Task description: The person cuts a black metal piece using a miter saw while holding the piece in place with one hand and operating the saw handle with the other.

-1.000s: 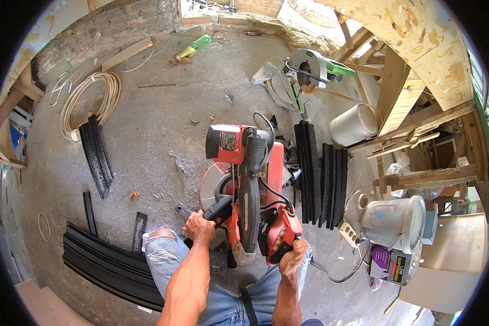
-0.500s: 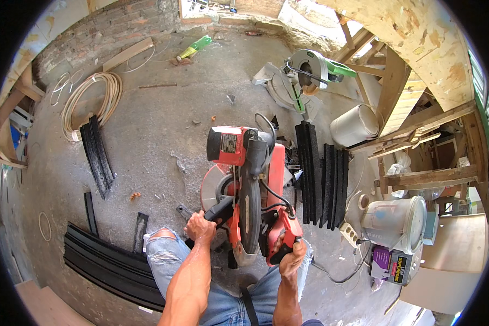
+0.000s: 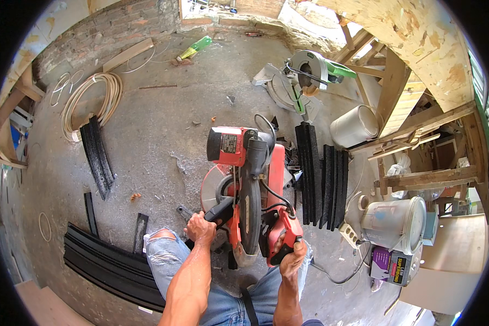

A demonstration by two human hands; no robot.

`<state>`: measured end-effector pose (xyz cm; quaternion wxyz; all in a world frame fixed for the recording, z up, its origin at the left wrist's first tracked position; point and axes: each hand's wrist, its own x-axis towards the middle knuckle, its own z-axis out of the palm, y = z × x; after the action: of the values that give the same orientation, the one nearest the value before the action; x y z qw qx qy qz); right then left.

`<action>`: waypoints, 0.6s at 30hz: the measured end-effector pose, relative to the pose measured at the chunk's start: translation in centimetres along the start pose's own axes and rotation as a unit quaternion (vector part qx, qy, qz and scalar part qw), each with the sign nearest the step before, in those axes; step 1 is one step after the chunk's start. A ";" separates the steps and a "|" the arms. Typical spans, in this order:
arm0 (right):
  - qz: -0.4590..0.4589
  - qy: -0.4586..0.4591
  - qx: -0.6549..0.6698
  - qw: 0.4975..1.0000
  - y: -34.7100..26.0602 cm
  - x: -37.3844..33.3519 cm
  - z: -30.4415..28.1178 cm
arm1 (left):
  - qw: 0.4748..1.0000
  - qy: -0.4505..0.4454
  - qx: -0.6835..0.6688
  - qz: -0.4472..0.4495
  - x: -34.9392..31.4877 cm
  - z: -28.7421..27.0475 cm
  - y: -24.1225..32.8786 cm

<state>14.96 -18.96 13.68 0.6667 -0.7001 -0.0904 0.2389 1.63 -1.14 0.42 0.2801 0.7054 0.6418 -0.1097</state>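
A red and black miter saw [image 3: 250, 201] stands on the floor between my knees, with its blade and guard upright in the middle. My right hand [image 3: 293, 256] is closed around its red and black handle [image 3: 283, 239] at the near right. On the left side of the saw, my left hand [image 3: 201, 228] closes on the near end of a black bar-shaped piece [image 3: 220, 211]. That piece runs in toward the saw's red turntable; whether it is a strip of moulding or part of the saw, I cannot tell. The fingertips of both hands are partly hidden.
Black moulding lengths lie at left [image 3: 111, 266] and right [image 3: 308, 174]. A green miter saw [image 3: 304, 81], a white bucket [image 3: 356, 126] and a paint pail [image 3: 391, 223] stand beyond. A power strip [image 3: 349, 234] with cords sits at right, a hose coil [image 3: 111, 103] far left.
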 end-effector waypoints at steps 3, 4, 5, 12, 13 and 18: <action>-0.004 -0.002 -0.002 1.000 -0.1 0.0 0.0 | 1.000 0.004 0.000 0.008 -0.1 -0.1 0.2; -0.008 -0.001 -0.003 1.000 -0.1 0.0 -0.2 | 1.000 0.000 -0.002 0.007 -0.2 -0.3 0.6; -0.008 0.002 -0.004 1.000 -0.2 0.1 -0.3 | 1.000 -0.004 -0.004 0.007 -0.3 -0.4 1.0; -0.019 -0.005 -0.013 1.000 0.4 -0.2 -0.1 | 1.000 -0.004 0.006 0.003 -0.2 -0.7 0.5; -0.020 -0.004 -0.013 1.000 0.4 -0.3 -0.1 | 1.000 -0.007 0.006 0.005 -0.2 -0.7 0.5; 0.003 0.004 0.000 1.000 0.1 -0.3 0.0 | 1.000 -0.021 0.005 -0.001 -0.4 -1.1 0.9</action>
<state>14.72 -19.10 13.66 0.6665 -0.7011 -0.0860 0.2384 2.26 -0.91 1.76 0.2896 0.7035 0.6361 -0.1285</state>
